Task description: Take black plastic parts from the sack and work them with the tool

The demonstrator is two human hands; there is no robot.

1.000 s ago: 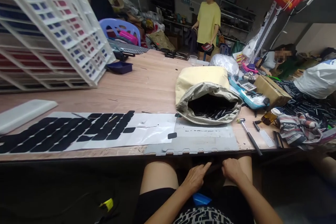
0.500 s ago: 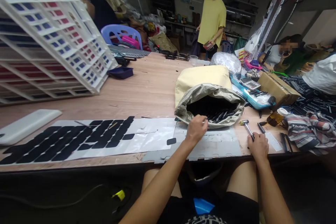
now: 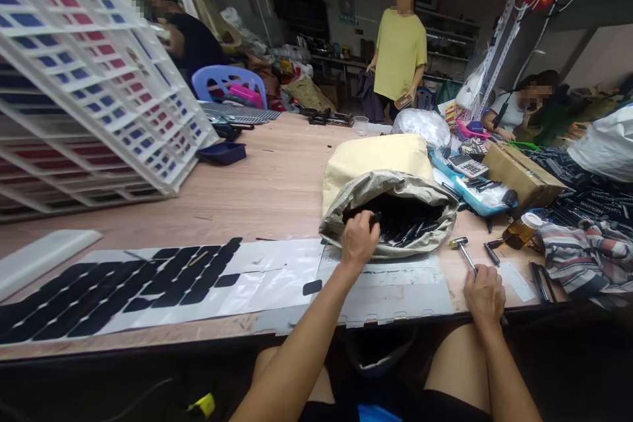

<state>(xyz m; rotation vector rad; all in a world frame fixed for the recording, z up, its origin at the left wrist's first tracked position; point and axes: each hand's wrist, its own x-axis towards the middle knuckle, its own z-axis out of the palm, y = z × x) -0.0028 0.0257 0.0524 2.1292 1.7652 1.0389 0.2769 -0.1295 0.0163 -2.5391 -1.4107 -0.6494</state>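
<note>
Left hand [image 3: 360, 239] pinches a black piece [image 3: 376, 217] inside the sack [image 3: 376, 155]; right hand [image 3: 484, 298] clasps a hammer [image 3: 463, 250], head toward the desk [image 3: 277, 165]'s far edge.

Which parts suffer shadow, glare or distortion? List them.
Head view: deep shadow inside the open pale-yellow fabric sack and below the wood-grain table; head view: soft sheen on the white sheet bearing flat black pieces; head view: the white plastic lattice crate looks stretched, probably by the lens.
</note>
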